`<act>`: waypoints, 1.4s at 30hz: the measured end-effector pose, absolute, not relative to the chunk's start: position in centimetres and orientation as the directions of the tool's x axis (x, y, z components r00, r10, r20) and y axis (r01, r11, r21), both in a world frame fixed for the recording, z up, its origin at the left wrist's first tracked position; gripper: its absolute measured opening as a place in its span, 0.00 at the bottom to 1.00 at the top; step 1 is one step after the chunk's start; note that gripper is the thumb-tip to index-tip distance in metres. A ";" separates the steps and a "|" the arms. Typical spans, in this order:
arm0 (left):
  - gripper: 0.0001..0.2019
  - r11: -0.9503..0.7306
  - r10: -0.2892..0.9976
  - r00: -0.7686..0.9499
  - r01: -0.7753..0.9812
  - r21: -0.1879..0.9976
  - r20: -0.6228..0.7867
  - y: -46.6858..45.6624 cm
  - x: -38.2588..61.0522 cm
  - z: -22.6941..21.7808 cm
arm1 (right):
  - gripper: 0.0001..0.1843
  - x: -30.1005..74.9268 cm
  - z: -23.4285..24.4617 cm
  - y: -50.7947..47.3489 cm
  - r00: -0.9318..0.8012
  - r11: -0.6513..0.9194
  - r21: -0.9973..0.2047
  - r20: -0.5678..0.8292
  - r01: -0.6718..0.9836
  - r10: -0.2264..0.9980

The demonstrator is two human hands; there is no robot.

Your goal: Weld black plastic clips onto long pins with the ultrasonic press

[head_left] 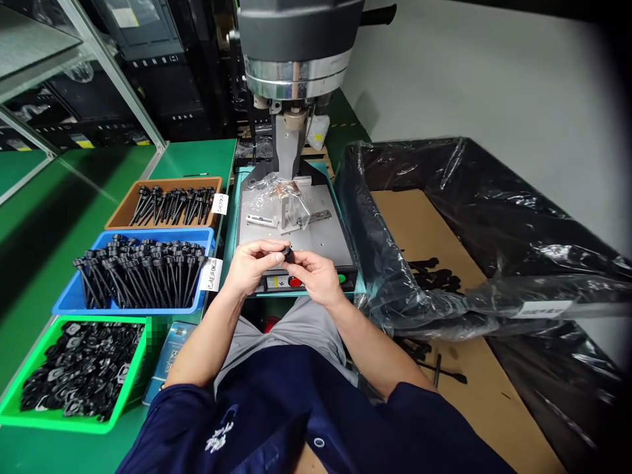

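Navy sleeves fill the bottom of my view, and both forearms reach from them toward the press (pixel 296 59). Just in front of the press, above its red button (pixel 295 282), my left hand (pixel 254 263) and right hand (pixel 318 276) meet. Each grip is closed, fingertips pinched on one small black part (pixel 287 252). The part is held clear of the base plate (pixel 316 240), I judge so both hands can steady it at eye line.

Under the press head stands a metal fixture (pixel 289 197) with clear plastic crumpled about it. Left of the press, on the green bench (pixel 39 230), a brown tray (pixel 123 214) and a blue tray (pixel 64 299) hold long black pins. A green tray (pixel 49 421) holds flat black pieces. All three look set within easy arm's reach. Right of the press sits a cardboard box (pixel 419 224) lined with black plastic sheet (pixel 494 210).
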State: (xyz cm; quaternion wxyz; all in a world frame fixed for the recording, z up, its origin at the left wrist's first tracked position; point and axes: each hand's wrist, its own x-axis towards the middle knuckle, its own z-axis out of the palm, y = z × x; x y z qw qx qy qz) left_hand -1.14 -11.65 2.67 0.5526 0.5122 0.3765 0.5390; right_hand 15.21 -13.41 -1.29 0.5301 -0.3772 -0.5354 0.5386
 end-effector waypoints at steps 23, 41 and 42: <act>0.06 -0.140 0.977 0.139 -0.169 0.976 0.164 -11.0 -1.8 0.5 | 0.11 14.2 -3.7 -12.6 -0.029 0.192 -0.969 0.199 -0.157 0.980; 0.10 0.309 0.910 -0.069 -0.545 0.780 -0.409 -7.6 1.7 -5.6 | 0.28 15.8 -6.8 -7.1 -0.099 -0.149 -0.920 -0.121 -0.363 0.988; 0.09 0.341 0.890 -0.041 -0.601 0.723 -0.454 -7.1 1.9 -6.0 | 0.29 15.6 -6.9 -6.6 -0.119 -0.158 -0.922 -0.123 -0.353 0.985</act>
